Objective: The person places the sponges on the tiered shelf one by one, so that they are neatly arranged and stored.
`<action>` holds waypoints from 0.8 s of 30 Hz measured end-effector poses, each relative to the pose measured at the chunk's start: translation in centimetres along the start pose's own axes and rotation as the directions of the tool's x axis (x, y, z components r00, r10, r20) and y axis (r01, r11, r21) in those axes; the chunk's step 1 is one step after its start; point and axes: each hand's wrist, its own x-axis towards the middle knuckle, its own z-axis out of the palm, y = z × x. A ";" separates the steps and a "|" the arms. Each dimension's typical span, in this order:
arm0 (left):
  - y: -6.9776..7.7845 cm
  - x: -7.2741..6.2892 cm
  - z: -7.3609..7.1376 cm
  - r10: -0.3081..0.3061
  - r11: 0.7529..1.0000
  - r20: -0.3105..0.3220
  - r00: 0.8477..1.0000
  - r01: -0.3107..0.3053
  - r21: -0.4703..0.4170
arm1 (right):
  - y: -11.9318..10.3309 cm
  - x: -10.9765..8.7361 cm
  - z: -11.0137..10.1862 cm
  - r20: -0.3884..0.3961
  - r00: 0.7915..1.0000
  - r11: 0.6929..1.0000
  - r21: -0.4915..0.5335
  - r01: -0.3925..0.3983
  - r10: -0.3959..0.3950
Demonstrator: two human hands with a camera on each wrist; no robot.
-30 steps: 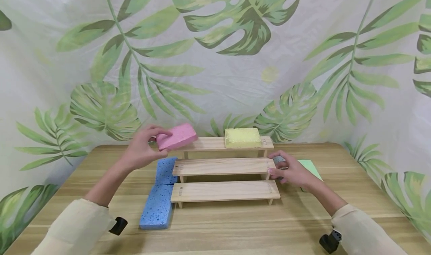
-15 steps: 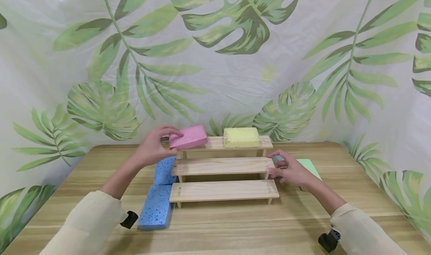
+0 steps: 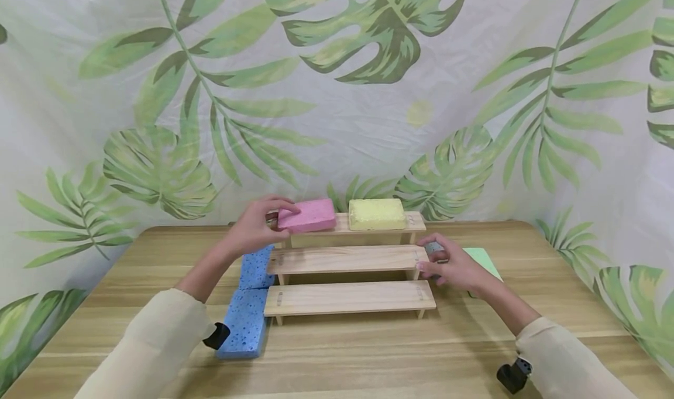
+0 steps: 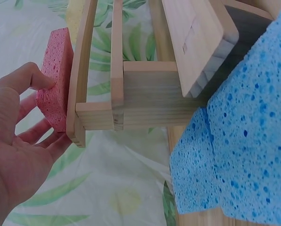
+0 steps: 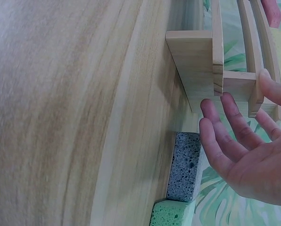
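Note:
My left hand (image 3: 258, 226) grips a pink sponge (image 3: 310, 215) by its left end, thumb at the near side and fingers over the top. The sponge lies flat over the left part of the top shelf of a three-step wooden rack (image 3: 350, 296); in the left wrist view the pink sponge (image 4: 55, 80) is right against that board. A yellow sponge (image 3: 377, 215) sits on the same shelf, to the right. At the middle shelf's right end, my right hand (image 3: 455, 264) holds the board's edge between thumb and finger, the other fingers spread beside the rack (image 5: 192, 61).
Two blue sponges (image 3: 243, 323) lie in line along the rack's left side. Right of it, a grey sponge (image 5: 185, 162) and a green sponge (image 3: 483, 261) rest on the wooden table (image 3: 358, 358). A leaf-print cloth (image 3: 337, 136) hangs behind.
My left hand has carried the pink sponge rightward onto the top shelf, and the sponge has levelled from a tilt. The right hand stays at the rack's end.

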 end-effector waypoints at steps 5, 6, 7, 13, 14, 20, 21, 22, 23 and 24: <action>0.0 0.4 0.3 0.004 1.000 0.023 1.000 -0.003 -0.021 | 0.0 0.0 0.0 -0.002 1.000 1.000 -0.003 -0.002 0.002; 0.0 0.4 0.3 0.004 1.000 0.028 1.000 -0.003 -0.026 | -0.1 0.0 0.0 -0.002 1.000 1.000 -0.004 -0.004 0.004; 0.0 0.5 0.4 0.002 0.999 0.033 0.999 -0.001 -0.032 | -0.1 0.0 0.0 -0.002 1.000 1.000 -0.004 -0.005 0.005; 0.1 0.9 0.6 -0.004 0.999 0.054 0.999 0.006 -0.053 | -0.1 0.0 0.0 -0.001 1.000 1.000 -0.003 -0.012 0.012; 0.1 0.9 0.7 -0.002 0.999 0.056 0.998 0.004 -0.050 | -0.1 0.0 0.0 -0.001 1.000 1.000 -0.002 -0.012 0.012; 0.2 1.2 0.8 -0.004 0.999 0.074 0.997 0.007 -0.039 | -0.1 0.0 0.0 0.000 1.000 1.000 -0.001 -0.012 0.012; 0.2 1.2 0.7 -0.007 0.999 0.076 0.997 0.009 -0.036 | -0.1 0.0 0.0 0.000 1.000 1.000 -0.001 -0.012 0.012; 0.2 1.2 0.7 -0.012 0.999 0.078 0.997 0.014 -0.033 | -0.1 0.1 0.0 0.000 1.000 1.000 -0.001 -0.012 0.012; 0.2 1.2 0.8 -0.014 1.000 0.080 0.997 0.016 -0.025 | -0.1 0.1 0.0 -0.001 1.000 1.000 -0.001 -0.012 0.012; 0.2 1.3 0.8 -0.014 1.000 0.082 0.997 0.015 -0.014 | -0.1 0.1 0.0 -0.001 1.000 1.000 -0.001 -0.012 0.012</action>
